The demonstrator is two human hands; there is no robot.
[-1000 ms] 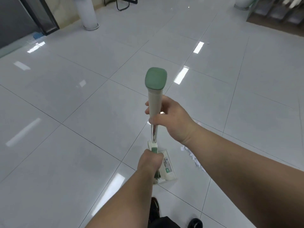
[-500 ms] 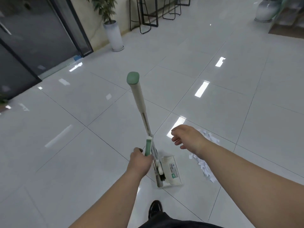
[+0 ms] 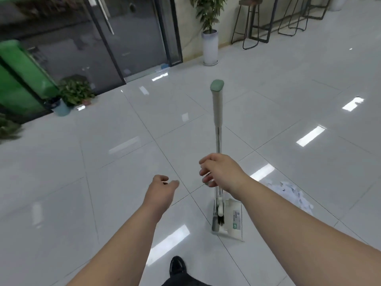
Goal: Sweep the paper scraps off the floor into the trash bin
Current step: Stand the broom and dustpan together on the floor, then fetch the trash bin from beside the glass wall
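An upright broom-and-dustpan set stands on the tiled floor, its grey handle (image 3: pixel 217 108) ending in a green cap and its dustpan (image 3: pixel 234 220) flat on the tiles. My right hand (image 3: pixel 221 172) hovers in front of the metal shaft with fingers loosely spread, not wrapped round it. My left hand (image 3: pixel 161 191) hangs to the left of the shaft, loosely curled and holding nothing. A pile of white paper scraps (image 3: pixel 288 193) lies right of the dustpan, partly hidden by my right forearm. A large green bin (image 3: pixel 18 79) stands at the far left.
Dark glass doors (image 3: pixel 134 38) line the back left. A tall plant in a white pot (image 3: pixel 210 49) and metal bar stools (image 3: pixel 251 23) stand at the back. A leafy plant in a bluish pot (image 3: pixel 73 94) sits by the green bin. My black shoe (image 3: pixel 177 265) is below.
My left hand let go of the lower handle and drew away to the left. My right hand moved in over the shaft. The view lifted and turned left, showing the doors and green bin.
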